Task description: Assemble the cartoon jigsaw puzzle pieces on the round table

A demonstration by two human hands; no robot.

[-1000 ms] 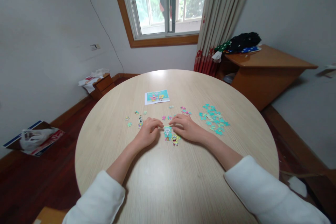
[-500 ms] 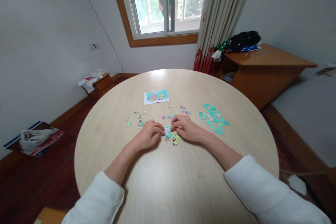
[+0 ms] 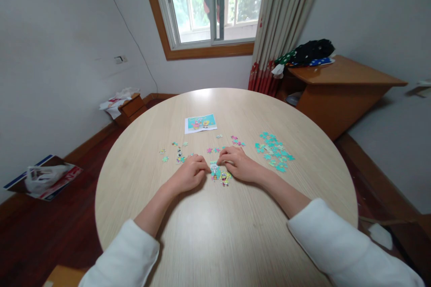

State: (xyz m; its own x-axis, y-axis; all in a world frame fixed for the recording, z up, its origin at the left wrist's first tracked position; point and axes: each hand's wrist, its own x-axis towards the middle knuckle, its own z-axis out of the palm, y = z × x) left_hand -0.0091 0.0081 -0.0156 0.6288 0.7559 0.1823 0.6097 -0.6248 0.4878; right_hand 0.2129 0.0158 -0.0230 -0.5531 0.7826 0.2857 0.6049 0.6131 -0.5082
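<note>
A partly joined jigsaw puzzle (image 3: 215, 171) lies on the round table, showing a pale blue cartoon face and a yellow cartoon figure. At its left edge is my left hand (image 3: 192, 173), fingers bent together and fingertips against the pieces. My right hand (image 3: 237, 164) rests at the upper right, its curled fingers touching the joined pieces; its palm side is hidden. Several loose pieces (image 3: 180, 154) lie beyond my left hand, and a few pink and teal ones (image 3: 237, 141) beyond my right. A larger spread of teal pieces (image 3: 274, 151) sits farther right.
A printed reference picture (image 3: 201, 123) lies on the far part of the wooden table (image 3: 215, 242). Behind stand a window and a curtain (image 3: 281, 13). A brown desk (image 3: 346, 74) with dark cloth is at the right, a small cabinet (image 3: 132, 106) at the left.
My right fingers have shifted slightly left over the puzzle's upper edge. My left fingertips have drawn back a little, so more of the pale blue face shows.
</note>
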